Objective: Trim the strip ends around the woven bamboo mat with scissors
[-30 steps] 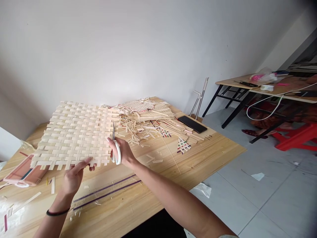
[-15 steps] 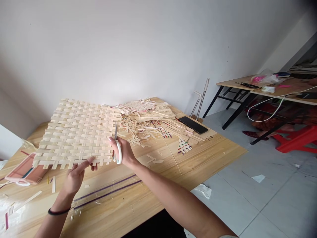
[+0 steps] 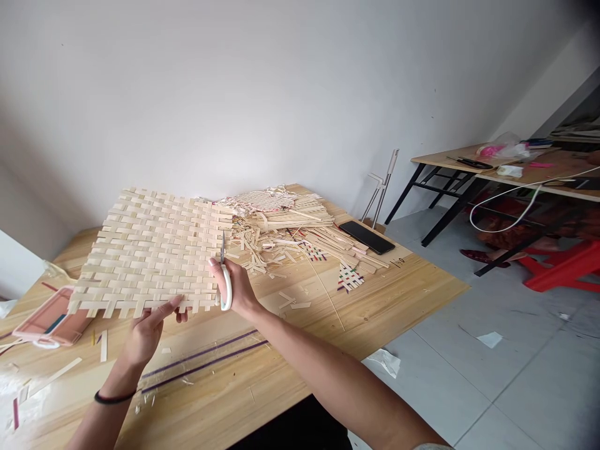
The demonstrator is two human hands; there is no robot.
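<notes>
A large woven mat of pale flat strips is held a little above a wooden table. My left hand grips the mat's near edge, thumb on top and fingers underneath. My right hand is closed round white-handled scissors, whose blades point away from me along the mat's right edge. Just beyond the blades lies a heap of cut strips.
A black phone and small coloured woven pieces lie at the table's right. A pink tray sits at the left. Two purple strips run along the near side. A second table and red stool stand far right.
The scissors have crept forward along the mat's right edge. The mat and both hands have shifted slightly right in view.
</notes>
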